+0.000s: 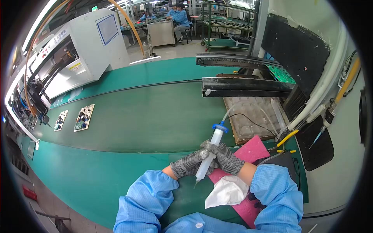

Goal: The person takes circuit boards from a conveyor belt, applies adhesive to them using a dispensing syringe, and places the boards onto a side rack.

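Observation:
A translucent dispensing syringe [206, 165] slants across the middle, its blue cap end [220, 127] up and its thin needle pointing down toward the bench. A clear hose and a thin black cord run from the cap toward the right. My right hand [226, 158], in a grey knitted glove, is wrapped round the barrel. From the other side, my left hand [189, 163], gloved the same way, is closed against the barrel; some of its fingers are hidden behind the syringe. Below my right hand, a crumpled white wipe [226, 192] lies on a pink sheet [252, 149].
Two populated circuit boards, a larger one [84, 117] and a smaller one [60, 120], lie on the green belt [155, 116] at left. A white machine [85, 46] stands behind. Black rails [246, 87] overhang a clear plastic tray [248, 118] at right. People in blue sit far back.

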`<control>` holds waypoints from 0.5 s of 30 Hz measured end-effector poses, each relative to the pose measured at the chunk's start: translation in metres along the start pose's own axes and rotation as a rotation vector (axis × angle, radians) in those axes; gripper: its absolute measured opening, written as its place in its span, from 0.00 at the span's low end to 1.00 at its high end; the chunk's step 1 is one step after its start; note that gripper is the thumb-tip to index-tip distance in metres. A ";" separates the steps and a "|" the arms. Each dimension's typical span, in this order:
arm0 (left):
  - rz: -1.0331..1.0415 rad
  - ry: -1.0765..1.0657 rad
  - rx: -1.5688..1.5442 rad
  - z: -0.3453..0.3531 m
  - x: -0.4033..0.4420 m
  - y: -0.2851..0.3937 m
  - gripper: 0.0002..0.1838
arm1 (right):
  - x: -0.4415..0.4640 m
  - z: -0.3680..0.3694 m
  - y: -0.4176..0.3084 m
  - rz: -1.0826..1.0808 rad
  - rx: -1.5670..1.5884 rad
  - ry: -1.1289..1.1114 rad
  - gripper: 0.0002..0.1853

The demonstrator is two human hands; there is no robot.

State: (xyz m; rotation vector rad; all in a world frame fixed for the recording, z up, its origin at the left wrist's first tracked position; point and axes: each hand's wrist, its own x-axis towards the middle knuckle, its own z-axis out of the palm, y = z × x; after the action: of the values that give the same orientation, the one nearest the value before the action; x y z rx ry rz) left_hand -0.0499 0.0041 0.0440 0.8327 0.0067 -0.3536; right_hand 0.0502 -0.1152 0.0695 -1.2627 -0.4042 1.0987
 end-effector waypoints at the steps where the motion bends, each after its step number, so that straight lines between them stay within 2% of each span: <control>1: 0.001 0.000 0.002 -0.001 0.002 -0.002 0.35 | -0.001 -0.002 -0.002 0.053 -0.011 -0.013 0.16; 3: -0.006 -0.002 -0.007 -0.001 0.002 -0.003 0.34 | -0.007 -0.004 -0.011 0.162 -0.036 -0.038 0.16; 6: -0.025 0.026 -0.014 0.002 0.000 0.000 0.33 | -0.006 -0.003 -0.010 0.184 -0.013 -0.029 0.16; 9: -0.027 0.032 -0.015 0.002 0.000 0.000 0.32 | -0.006 0.000 -0.008 0.132 0.008 -0.007 0.15; 11: -0.023 -0.015 -0.038 -0.002 0.000 -0.001 0.29 | -0.004 -0.005 -0.004 0.107 0.064 -0.070 0.16; 15: 0.024 0.029 -0.002 0.008 -0.004 0.006 0.30 | -0.003 -0.004 -0.001 -0.005 0.168 -0.155 0.17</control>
State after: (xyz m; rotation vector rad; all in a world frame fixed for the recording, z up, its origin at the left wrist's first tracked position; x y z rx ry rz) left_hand -0.0533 0.0035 0.0541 0.8355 0.0241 -0.3187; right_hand 0.0522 -0.1199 0.0699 -1.0320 -0.4215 1.2051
